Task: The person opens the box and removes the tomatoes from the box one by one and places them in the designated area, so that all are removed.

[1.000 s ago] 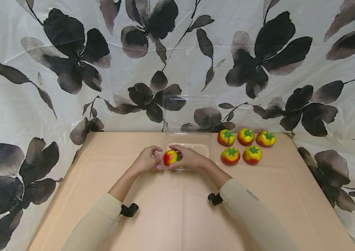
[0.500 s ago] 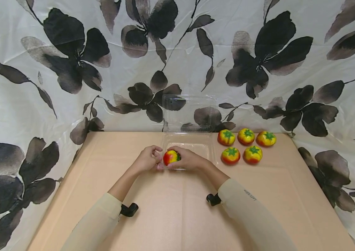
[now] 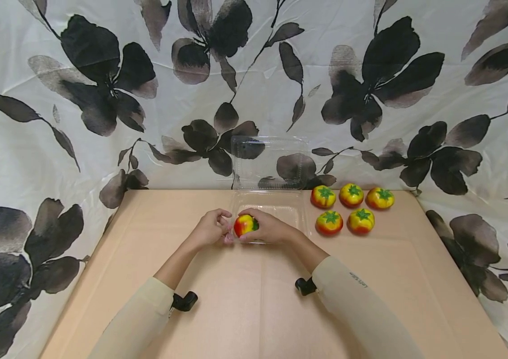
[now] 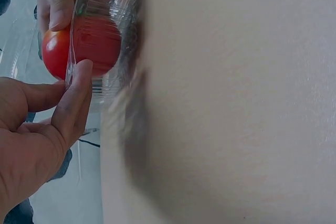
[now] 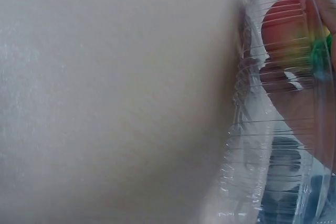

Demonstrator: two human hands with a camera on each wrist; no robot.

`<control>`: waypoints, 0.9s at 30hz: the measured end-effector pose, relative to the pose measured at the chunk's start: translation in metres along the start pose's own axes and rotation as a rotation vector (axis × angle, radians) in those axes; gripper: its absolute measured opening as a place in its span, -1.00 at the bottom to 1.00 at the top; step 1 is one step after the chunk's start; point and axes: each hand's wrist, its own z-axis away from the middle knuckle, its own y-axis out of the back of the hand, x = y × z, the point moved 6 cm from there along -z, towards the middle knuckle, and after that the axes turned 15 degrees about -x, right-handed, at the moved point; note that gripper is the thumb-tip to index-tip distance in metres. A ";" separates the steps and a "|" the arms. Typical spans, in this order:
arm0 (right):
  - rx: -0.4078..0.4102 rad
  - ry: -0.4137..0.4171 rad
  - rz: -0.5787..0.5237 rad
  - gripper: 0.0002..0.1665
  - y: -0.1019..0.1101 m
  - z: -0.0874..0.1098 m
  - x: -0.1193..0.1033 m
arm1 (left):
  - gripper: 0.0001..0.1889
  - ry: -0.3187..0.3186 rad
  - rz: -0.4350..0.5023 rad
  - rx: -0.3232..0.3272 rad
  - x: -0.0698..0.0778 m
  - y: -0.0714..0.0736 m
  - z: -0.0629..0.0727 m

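A clear plastic clamshell box (image 3: 297, 203) lies on the table with its lid (image 3: 276, 162) raised at the back. My right hand (image 3: 273, 227) holds a red-and-yellow tomato (image 3: 245, 226) inside the box's left front part. The tomato's green leafy top faces right, toward my palm. In the left wrist view, the tomato (image 4: 97, 45) shows through the box's ribbed wall. My left hand (image 3: 210, 228) pinches the box's left rim between thumb and fingers; this grip is plain in the left wrist view, where the hand (image 4: 42, 129) is close to the tomato.
Several more tomatoes (image 3: 330, 223) stand in two rows to the right of the box, green tops up. The light tan table (image 3: 254, 299) ends at the back against a white cloth (image 3: 280, 89) with dark printed flowers.
Over the last second my right hand has shifted very slightly and the tomato has turned a little in it. My left hand stays in place on the rim.
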 end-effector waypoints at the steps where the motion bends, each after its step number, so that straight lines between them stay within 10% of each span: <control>1: 0.004 0.005 0.001 -0.19 0.001 0.001 -0.001 | -0.61 0.000 0.003 0.000 0.000 0.000 0.000; 27: 0.201 -0.092 0.064 0.03 0.038 0.069 -0.005 | -0.57 0.016 0.078 -0.024 -0.003 -0.003 -0.001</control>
